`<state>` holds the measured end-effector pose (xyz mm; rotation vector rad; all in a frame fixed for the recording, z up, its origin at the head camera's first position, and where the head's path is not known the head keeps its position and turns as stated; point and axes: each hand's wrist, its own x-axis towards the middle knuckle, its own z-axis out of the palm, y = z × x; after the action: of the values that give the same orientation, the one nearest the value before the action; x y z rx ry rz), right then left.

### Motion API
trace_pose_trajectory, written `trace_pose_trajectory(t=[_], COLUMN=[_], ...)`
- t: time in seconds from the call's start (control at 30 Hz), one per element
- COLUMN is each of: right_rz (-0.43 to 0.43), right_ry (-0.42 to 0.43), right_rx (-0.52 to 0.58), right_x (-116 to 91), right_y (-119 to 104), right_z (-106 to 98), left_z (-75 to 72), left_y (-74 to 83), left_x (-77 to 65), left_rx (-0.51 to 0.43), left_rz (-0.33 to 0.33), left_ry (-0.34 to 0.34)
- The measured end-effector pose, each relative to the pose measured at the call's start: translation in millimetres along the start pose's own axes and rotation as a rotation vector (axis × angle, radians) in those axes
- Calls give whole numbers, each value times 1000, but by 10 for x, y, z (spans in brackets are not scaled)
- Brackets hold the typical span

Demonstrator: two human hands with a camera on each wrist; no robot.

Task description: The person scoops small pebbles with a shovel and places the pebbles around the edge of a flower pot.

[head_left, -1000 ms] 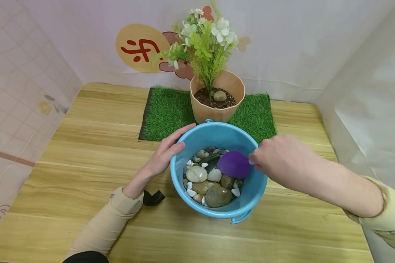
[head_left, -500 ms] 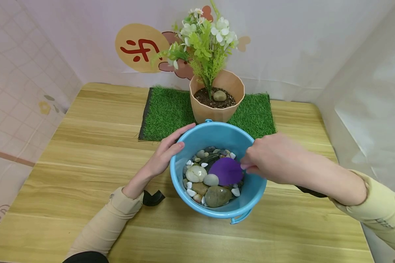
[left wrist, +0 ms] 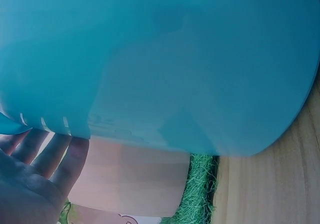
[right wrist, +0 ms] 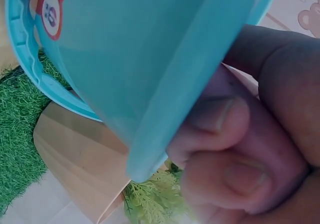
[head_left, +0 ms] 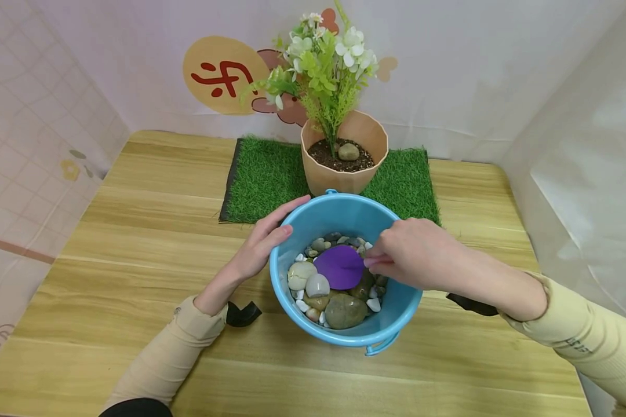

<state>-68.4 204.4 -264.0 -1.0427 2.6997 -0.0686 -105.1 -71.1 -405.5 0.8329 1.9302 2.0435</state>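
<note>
Purple scoop (head_left: 339,267) has been moved left across the stones (head_left: 346,311) inside the blue bucket (head_left: 355,211) since the earlier frame; white pebble (head_left: 317,285) has been shifted left too. Bare wall is seen between stones and rim; blade is well apart from the right wall, with pale stones between it and the left. Far rim is placed just in front of the flowerpot (head_left: 336,182). Handle is gripped by the right hand (head_left: 417,255), fingers curled. Left rim is touched by the left hand (head_left: 255,249), fingers nearly straight.
</note>
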Motion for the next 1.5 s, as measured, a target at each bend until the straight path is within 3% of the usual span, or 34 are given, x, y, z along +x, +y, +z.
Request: trace_pose_trajectory(t=[0.37, 0.63, 0.97, 1.2, 1.5], right_rz=[28, -1, 17, 33, 44], right_ry=[-46, -19, -47, -60, -18], right_rx=[135, 162, 239, 321, 396], right_x=[-15, 69, 120, 57, -87], right_y=[20, 0, 44, 85, 145], right_z=[-29, 40, 92, 27, -71], left_z=[2, -1, -1, 5, 1], left_y=[-13, -18, -23, 1, -12], left_x=[4, 6, 8, 6, 5], left_rx=[-11, -13, -7, -11, -11], left_rz=[-3, -7, -4, -3, 5], left_ry=[-4, -5, -2, -1, -4])
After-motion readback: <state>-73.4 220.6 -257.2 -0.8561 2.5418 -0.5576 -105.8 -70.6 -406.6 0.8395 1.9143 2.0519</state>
